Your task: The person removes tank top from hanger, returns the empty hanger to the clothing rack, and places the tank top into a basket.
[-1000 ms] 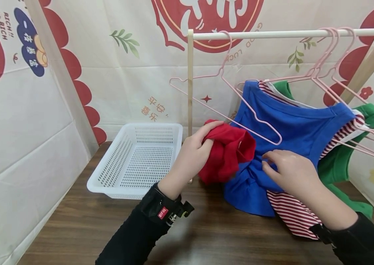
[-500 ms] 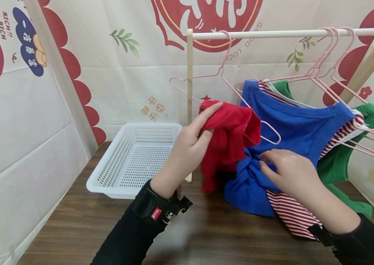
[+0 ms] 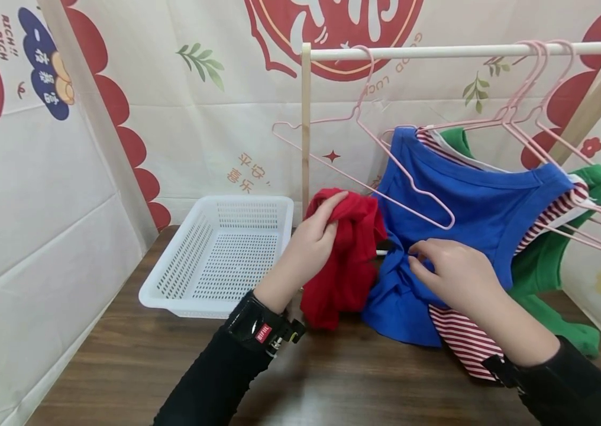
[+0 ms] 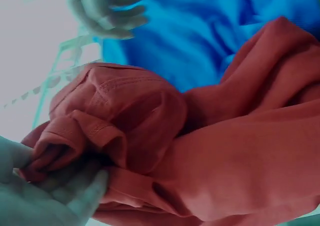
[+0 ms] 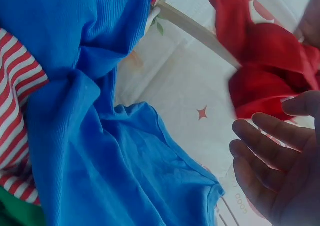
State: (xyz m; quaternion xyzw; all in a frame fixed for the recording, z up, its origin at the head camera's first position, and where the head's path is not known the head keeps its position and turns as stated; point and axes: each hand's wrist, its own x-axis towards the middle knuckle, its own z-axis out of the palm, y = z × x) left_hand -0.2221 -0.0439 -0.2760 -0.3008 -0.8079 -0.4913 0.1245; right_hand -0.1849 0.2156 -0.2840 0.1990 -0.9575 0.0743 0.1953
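A bunched red garment [image 3: 348,266] hangs from my left hand [image 3: 308,242], its lower folds near the tabletop. In the left wrist view my thumb and fingers [image 4: 92,193] pinch a gathered edge of the red cloth [image 4: 240,161]. My right hand [image 3: 457,269] hovers in front of a blue sleeveless top [image 3: 460,195] and holds nothing. The right wrist view has its relaxed fingers [image 5: 260,166] apart from the blue cloth [image 5: 120,151], close to the red garment. A bare pink hanger [image 3: 412,189] hangs just above the red garment.
A white perforated basket [image 3: 173,305] stands left on the brown wooden table [image 3: 119,367]. A rack's white rail [image 3: 439,52] carries several pink hangers. Behind the blue top hang a red-striped garment [image 3: 465,337] and a green garment [image 3: 540,278]. The rack's left post [image 3: 306,136] rises beside the basket.
My left hand lifted the red garment toward the hanger, then lowered it and moved slightly left, and the cloth now hangs longer. My right hand shifted slightly left.
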